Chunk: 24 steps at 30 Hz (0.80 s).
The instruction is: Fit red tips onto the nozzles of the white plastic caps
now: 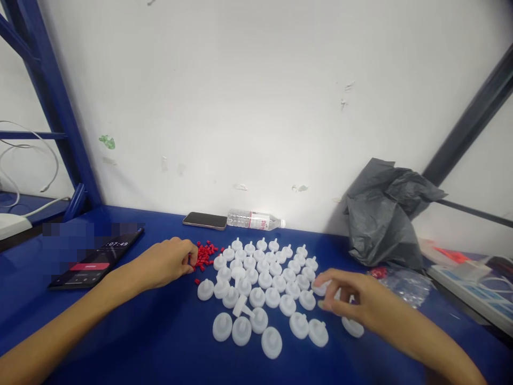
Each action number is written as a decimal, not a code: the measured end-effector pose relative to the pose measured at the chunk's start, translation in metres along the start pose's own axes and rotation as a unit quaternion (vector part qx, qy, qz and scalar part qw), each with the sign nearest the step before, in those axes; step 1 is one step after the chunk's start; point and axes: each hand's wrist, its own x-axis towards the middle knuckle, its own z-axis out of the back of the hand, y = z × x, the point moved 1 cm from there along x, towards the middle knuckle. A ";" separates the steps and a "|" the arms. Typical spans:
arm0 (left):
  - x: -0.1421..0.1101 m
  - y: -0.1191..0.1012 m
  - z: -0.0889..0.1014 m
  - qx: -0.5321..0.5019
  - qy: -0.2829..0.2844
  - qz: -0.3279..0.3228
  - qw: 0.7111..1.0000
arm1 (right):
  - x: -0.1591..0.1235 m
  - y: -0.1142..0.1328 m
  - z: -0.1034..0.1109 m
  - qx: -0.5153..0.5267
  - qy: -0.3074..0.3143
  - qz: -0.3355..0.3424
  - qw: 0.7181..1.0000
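My left hand (176, 261) is at the left edge of a pile of small red caps (206, 251), its fingers bent together in a pinch; what is between the fingertips is hidden. A lone red cap (197, 281) lies just below. Many white round discs with short nozzles (272, 297), like disc filters, are spread over the blue table, mostly nozzle up. At their right edge is my right hand (350, 297), thumb and curled fingers apart around a white disc (320, 289); no firm grip shows. Another disc (352, 326) is partly under this hand.
A phone (204, 220) and a plastic bottle (256, 220) lie along the wall. A tablet-like screen (100, 262) showing a timer is at the left. A grey plastic bag (380, 214), a clear bag (404, 283) and a power strip (476, 294) are at the right. Blue frame posts (60, 96) rise beside the table.
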 end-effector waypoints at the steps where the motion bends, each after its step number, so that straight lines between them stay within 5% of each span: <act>1: 0.001 0.001 -0.001 0.003 -0.001 -0.001 1.000 | -0.002 0.002 -0.003 0.003 0.021 -0.001 1.000; 11: -0.001 -0.002 -0.003 0.007 -0.045 0.006 0.999 | 0.006 -0.009 -0.017 0.003 0.094 -0.083 0.992; 24: 0.003 -0.013 0.001 -0.042 -0.096 -0.004 0.994 | 0.007 0.005 -0.017 -0.017 0.107 -0.037 0.993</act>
